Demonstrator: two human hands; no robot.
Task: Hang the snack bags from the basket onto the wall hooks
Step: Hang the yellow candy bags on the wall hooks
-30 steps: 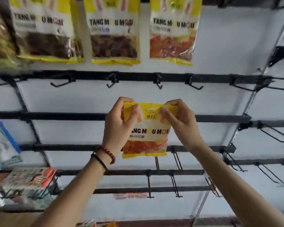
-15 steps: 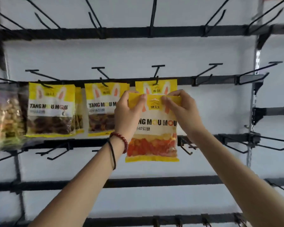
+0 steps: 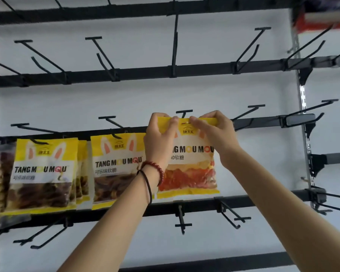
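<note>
Two bare forearms rise from the bottom edge toward a wall of black hooks. The left wrist wears a red bead bracelet (image 3: 155,168) and a thin black band (image 3: 148,186). The left hand (image 3: 159,138) and right hand (image 3: 214,138) each pinch a top corner of the snack bag (image 3: 190,173), fingers curled over its upper edge, both clamped on it.

The bag hangs upright between the hands, level with a middle rail (image 3: 253,122). It has a yellow top and white rabbit ears with orange centres. Its dark lettering is partly hidden by the hands. A clear lower window shows orange-red sweets, above a yellow bottom strip. A small hang slot sits in the top edge between the thumbs, just below the T-shaped tip of a hook (image 3: 184,112). Whether the hook passes through the slot cannot be told.

The bag's left edge lies behind the left wrist, close to a hung bag (image 3: 116,167) of dark sweets. Another matching bag (image 3: 43,173) hangs further left. The bottom edge ends just above the lower rail (image 3: 263,201), where short hooks (image 3: 182,218) point outward. Right of the bag, white wall panel (image 3: 263,158) shows, with a bare hook (image 3: 249,110) jutting out, then a slotted metal upright (image 3: 304,118). Above, an upper rail (image 3: 145,73) carries long bare hooks.
</note>
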